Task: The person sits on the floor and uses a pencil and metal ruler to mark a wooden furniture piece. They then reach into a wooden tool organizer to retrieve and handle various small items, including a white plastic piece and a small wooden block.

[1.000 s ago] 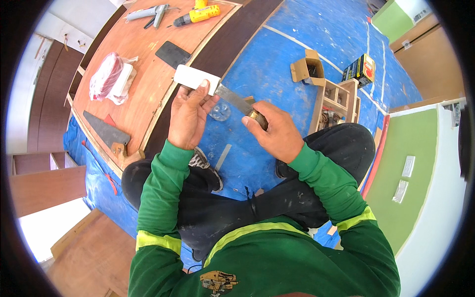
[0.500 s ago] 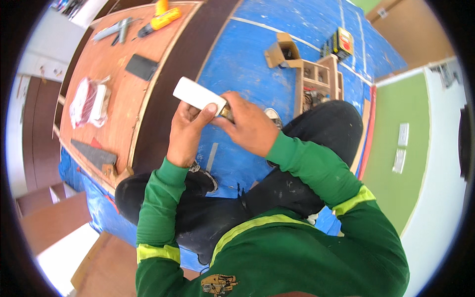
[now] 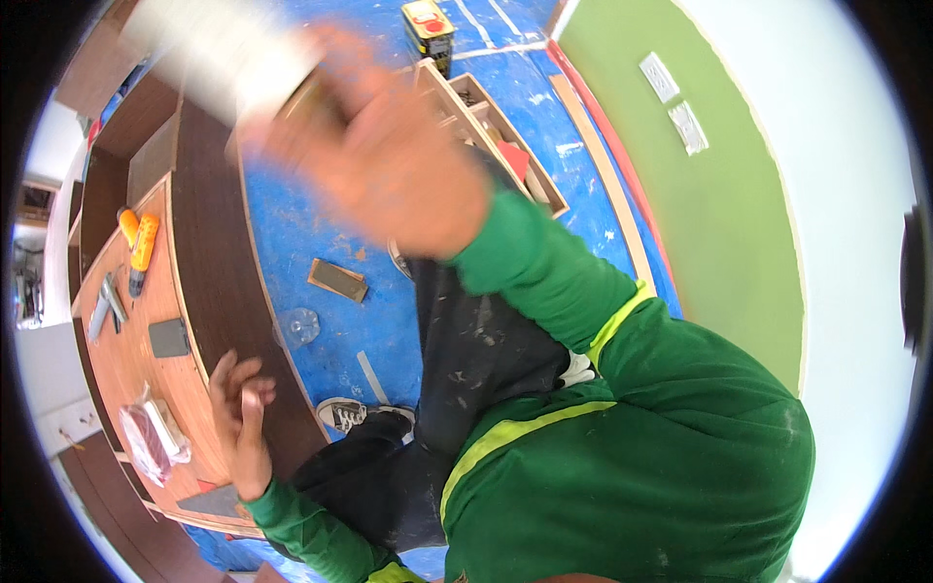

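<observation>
My right hand, smeared by motion, is raised close to the camera. Its fingers are wrapped round one end of a white tube-shaped piece, with a darker bit showing by the fingertips. The piece's exact kind is too blurred to tell. Down at the left, my left hand has its fingers apart and nothing in it. It hovers by the edge of a plywood bench top. Nearest to that hand lie a flat dark rectangular item and a plastic-wrapped pack.
A yellow drill and a grey tool lie on the bench. Blue sheeting covers the floor, with a sanding block and a clear plastic bottle. A wooden tray and a tin stand near the green wall.
My hands have parted. The left let go of the white piece and dropped to the lower left; the right lifted the piece up close. The view has swung to the right.
</observation>
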### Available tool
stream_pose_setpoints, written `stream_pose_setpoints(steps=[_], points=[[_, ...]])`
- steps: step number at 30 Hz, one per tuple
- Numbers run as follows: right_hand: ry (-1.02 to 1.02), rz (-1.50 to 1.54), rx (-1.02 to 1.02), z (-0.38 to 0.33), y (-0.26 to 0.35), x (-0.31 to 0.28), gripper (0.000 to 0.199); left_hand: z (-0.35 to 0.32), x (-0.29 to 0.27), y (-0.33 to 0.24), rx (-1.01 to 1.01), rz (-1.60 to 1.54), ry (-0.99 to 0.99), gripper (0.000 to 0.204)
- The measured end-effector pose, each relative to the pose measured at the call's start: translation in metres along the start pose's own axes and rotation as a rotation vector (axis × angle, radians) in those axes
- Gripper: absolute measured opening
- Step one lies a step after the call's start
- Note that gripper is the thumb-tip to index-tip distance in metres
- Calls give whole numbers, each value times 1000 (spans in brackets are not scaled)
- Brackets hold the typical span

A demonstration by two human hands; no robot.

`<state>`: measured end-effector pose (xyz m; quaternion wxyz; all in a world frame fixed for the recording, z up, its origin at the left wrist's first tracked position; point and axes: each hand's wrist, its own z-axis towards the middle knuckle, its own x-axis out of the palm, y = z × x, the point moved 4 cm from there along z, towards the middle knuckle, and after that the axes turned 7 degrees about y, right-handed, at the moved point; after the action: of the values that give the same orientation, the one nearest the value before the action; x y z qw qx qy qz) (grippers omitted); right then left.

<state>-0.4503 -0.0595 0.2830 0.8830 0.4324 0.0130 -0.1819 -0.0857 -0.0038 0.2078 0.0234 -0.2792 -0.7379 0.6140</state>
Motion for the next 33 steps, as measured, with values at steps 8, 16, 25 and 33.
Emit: stream_pose_setpoints(steps=[8,16,25,33], points=[[-259,-565,650,-156,-204,-262,57,-84,-75,60,-267,196,-116,52],[-10,-634,1144,-319,-300,-238,59,-78,-74,58,-407,331,-4,50],[110,-469,1083,-303,-364,-213,56,-8,87,-125,194,144,73,63],[276,-915,922,-328,-425,-235,41,8,219,-214,690,-25,871,102]])
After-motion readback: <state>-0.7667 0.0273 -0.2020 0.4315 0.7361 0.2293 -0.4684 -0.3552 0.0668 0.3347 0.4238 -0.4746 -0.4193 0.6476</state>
